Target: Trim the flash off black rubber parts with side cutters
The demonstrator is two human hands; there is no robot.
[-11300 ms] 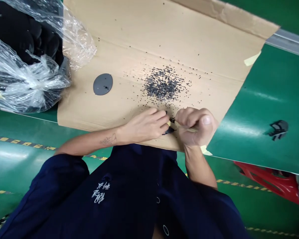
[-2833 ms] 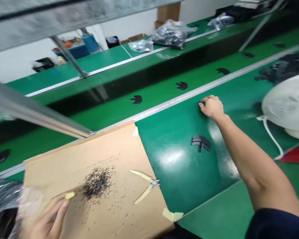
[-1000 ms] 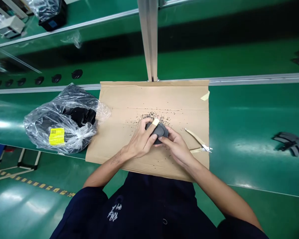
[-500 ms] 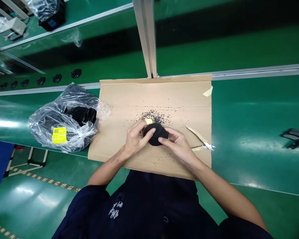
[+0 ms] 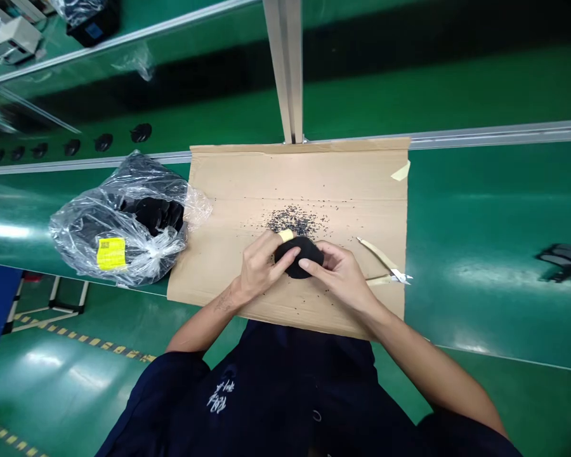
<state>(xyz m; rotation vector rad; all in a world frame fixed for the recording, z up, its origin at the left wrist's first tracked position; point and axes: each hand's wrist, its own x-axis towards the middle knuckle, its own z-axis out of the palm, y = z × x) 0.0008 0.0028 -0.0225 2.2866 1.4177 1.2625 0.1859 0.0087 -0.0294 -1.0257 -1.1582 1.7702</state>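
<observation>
Between my two hands is a round black foam-like pad (image 5: 297, 259), held just above the cardboard sheet (image 5: 238, 174). My left hand (image 5: 262, 263) grips its left side, thumb on the face; a yellow wrap covers one fingertip. From the right, my right hand (image 5: 340, 273) pinches the same pad, thumb pressed on its face and fingers partly hidden behind it. Beyond the pad lies a scatter of tiny black bits (image 5: 297, 220) on the cardboard. Pliers-like cutters (image 5: 383, 261) with cream handles rest to the right of my right hand, handles spread apart.
A clear plastic bag (image 5: 118, 222) of black pieces with a yellow label sits at the left. Several black parts (image 5: 103, 142) line the ledge behind it. A metal post (image 5: 285, 70) rises behind the cardboard. A grey-black object (image 5: 566, 263) lies far right.
My right thumb has shifted slightly left and up across the pad's face. Both hands still hold the pad in nearly the same place. The view has tilted slightly.
</observation>
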